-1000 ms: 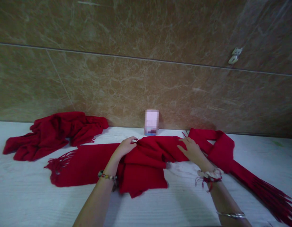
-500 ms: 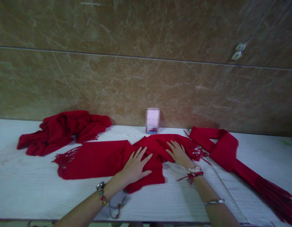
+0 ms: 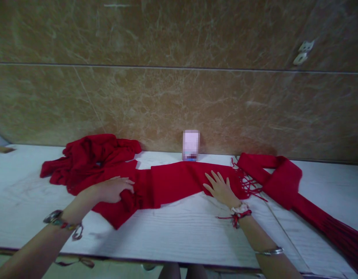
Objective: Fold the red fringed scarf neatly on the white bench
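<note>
A red fringed scarf (image 3: pixel 173 182) lies spread across the white table (image 3: pixel 181 236) in front of me. My left hand (image 3: pixel 116 188) rests on its left part, fingers curled over a bunched fold of the cloth. On the scarf's right part lies my right hand (image 3: pixel 221 188), flat with the fingers spread, just left of the fringe. Both wrists wear bracelets.
A crumpled red scarf (image 3: pixel 91 157) sits at the back left, touching the spread one. Another red scarf (image 3: pixel 286 182) trails off to the right with long fringe. A small blurred card (image 3: pixel 190 145) leans on the brown marble wall (image 3: pixel 179 77). The table's front edge is near me.
My left hand slid left along the scarf, from its middle to its left part, and curled onto the cloth. The folded middle is now flattened. The right hand has stayed pressing flat.
</note>
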`<action>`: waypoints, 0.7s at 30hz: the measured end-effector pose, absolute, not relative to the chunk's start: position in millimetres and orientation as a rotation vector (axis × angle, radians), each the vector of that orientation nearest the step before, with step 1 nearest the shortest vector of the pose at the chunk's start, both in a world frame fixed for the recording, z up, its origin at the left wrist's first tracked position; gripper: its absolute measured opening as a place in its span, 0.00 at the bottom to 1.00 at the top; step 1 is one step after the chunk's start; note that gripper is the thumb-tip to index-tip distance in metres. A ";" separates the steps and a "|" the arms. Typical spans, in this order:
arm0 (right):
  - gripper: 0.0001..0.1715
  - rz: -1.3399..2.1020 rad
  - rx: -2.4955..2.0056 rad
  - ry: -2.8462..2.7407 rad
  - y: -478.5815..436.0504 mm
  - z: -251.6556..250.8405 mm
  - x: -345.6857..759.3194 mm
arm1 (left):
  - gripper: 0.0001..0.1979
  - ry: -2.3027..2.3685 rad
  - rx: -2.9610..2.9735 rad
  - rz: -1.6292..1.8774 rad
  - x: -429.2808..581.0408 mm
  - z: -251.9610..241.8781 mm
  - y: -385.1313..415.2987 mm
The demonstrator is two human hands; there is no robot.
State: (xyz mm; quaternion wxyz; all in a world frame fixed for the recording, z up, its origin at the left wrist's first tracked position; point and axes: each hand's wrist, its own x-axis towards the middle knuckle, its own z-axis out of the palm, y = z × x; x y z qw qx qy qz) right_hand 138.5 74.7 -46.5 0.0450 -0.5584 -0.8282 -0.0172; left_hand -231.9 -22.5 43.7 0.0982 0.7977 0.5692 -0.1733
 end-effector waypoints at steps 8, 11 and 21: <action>0.28 -0.003 -1.695 -2.592 71.7 -42.8 138.3 | 0.20 2.216 2.338 -0.098 -119.9 26.0 15.0; 0.27 -0.003 -1.682 -2.605 71.8 -42.6 142.7 | 0.25 2.301 2.172 0.091 -89.0 -10.2 28.2; 0.27 0.022 -1.695 -2.559 72.2 -42.7 144.6 | 0.24 2.132 2.373 -0.160 -161.3 -36.5 24.1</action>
